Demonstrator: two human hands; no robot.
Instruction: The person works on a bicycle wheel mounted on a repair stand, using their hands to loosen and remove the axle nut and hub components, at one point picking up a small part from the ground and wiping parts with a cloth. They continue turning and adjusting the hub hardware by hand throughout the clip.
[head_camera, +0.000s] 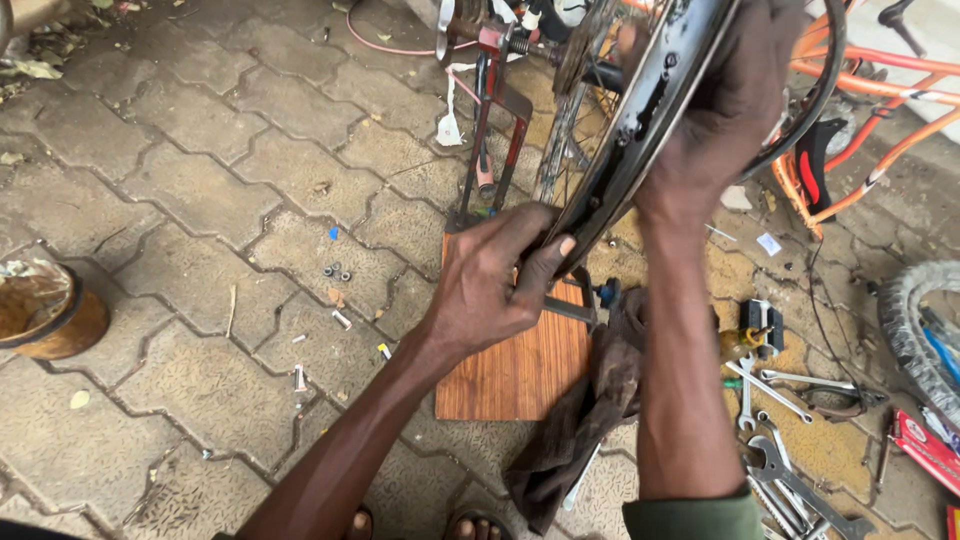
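Left hand (490, 285) grips the wheel rim (640, 120) at its lower edge, right hand (725, 100) clenched higher up; fingers could be pinched against the wooden board (515, 370) below the rim if it slips

Wrenches (790, 420) lie right of the wooden board (515, 370).

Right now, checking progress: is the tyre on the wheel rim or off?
Off, apparently: the rim shows its bare inner channel between the left hand and right hand.
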